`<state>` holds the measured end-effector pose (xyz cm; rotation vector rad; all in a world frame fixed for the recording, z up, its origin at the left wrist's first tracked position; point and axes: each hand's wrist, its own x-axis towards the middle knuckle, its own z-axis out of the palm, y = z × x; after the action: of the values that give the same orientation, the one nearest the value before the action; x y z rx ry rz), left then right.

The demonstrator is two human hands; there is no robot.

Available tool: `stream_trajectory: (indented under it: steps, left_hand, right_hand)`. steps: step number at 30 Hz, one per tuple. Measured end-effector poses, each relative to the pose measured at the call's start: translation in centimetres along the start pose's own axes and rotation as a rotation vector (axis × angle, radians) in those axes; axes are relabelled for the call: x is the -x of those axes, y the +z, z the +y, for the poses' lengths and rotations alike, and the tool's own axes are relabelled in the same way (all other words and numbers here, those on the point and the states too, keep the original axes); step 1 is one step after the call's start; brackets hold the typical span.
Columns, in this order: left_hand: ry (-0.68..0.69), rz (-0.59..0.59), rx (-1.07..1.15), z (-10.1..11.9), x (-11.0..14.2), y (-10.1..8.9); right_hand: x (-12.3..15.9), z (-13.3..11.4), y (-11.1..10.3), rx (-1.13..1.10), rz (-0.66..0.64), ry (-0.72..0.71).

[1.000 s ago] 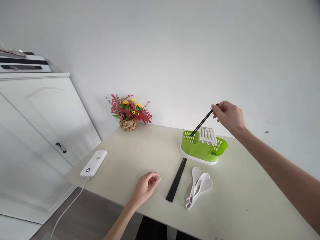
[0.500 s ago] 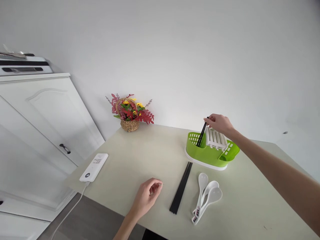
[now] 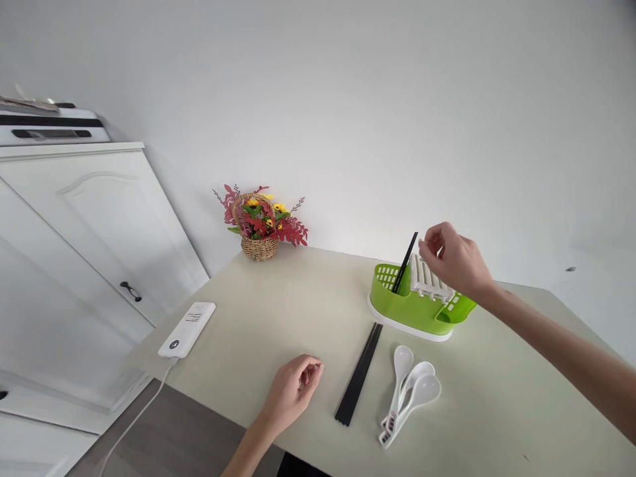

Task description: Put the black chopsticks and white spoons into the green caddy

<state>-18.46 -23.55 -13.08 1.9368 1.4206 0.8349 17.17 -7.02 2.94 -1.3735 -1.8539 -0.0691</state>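
In a green slotted utensil holder with a white base, black chopsticks lean upright in the left compartment. Just right of their tops is my right hand, its fingers curled together with nothing in them. It hovers over the holder's white ribbed rack, apart from the chopsticks. My left hand rests near the table's front edge, loosely closed and empty. To its right lies a bundle of black chopsticks on the table. Three white spoons lie overlapping beside that bundle, handles toward me.
A wicker basket of red and yellow flowers stands by the wall at the table's back. On the left edge lies a white power bank with a cable hanging down. White cabinets adjoin the table's left side.
My right hand has let go of the chopsticks and moved slightly right and toward me. They stay leaning in the holder. My left hand is nearly unmoved.
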Motion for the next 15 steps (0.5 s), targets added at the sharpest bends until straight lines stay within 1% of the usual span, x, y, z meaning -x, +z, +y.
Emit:
stream_trajectory:
  steps: [3,5,7,11,15]
  left_hand:
    - [0.041,-0.009,-0.087,0.4,0.1,0.4]
    - [0.070,0.000,-0.158,0.7,0.1,1.0]
    - [0.096,0.025,-0.223,1.0,0.0,1.7]
    - [0.148,0.064,-0.300,1.6,0.0,3.2]
    - [0.163,0.100,-0.389,2.2,0.3,4.1]
  right_hand:
    - [3.6,-1.2,-1.1,0.027,-0.139,-0.247]
    - [5.9,-1.6,-1.5,0.043,-0.210,-0.417]
    - [7.9,-1.7,-1.6,0.059,-0.265,-0.532]
    - [10.7,-0.9,-1.5,0.171,-0.313,-0.637]
    - [11.9,0.1,-1.9,0.317,-0.352,-0.668]
